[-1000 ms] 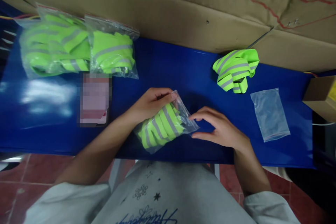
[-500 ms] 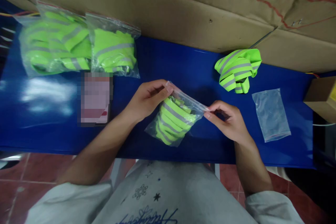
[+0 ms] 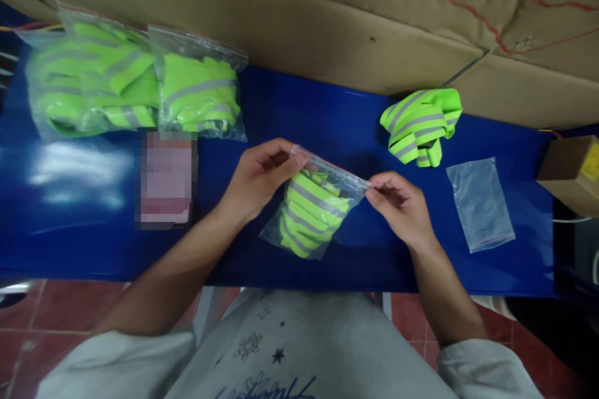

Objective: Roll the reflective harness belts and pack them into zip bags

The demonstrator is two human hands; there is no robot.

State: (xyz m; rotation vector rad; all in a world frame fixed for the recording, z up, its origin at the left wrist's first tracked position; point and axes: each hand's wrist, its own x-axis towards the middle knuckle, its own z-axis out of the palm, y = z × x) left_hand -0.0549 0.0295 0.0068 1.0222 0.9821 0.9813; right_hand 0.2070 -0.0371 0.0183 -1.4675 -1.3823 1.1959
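A clear zip bag (image 3: 272,232) lies near the table's front edge with a folded neon-yellow reflective strap (image 3: 313,206) inside. My left hand (image 3: 262,177) pinches the left end of its zip edge between thumb and fingers. At the other end of that edge, my right hand (image 3: 399,204) is closed on the corner. The zip strip is stretched straight between both hands; whether it is sealed I cannot tell. To the right, a loose bundle of the same reflective strap (image 3: 421,124) sits on the table, with a flat unfilled zip bag (image 3: 482,206) beside it.
Filled bags of reflective strap (image 3: 199,90) lie at the back left of the blue table (image 3: 299,100). A blurred-out flat object (image 3: 166,181) rests in front of them. Large cardboard boxes (image 3: 327,19) line the back edge. A small carton (image 3: 568,165) stands at the right.
My right hand has shifted slightly up and left along the bag's corner, still holding it. The bag stays in nearly the same place. The whole view has shifted a little.
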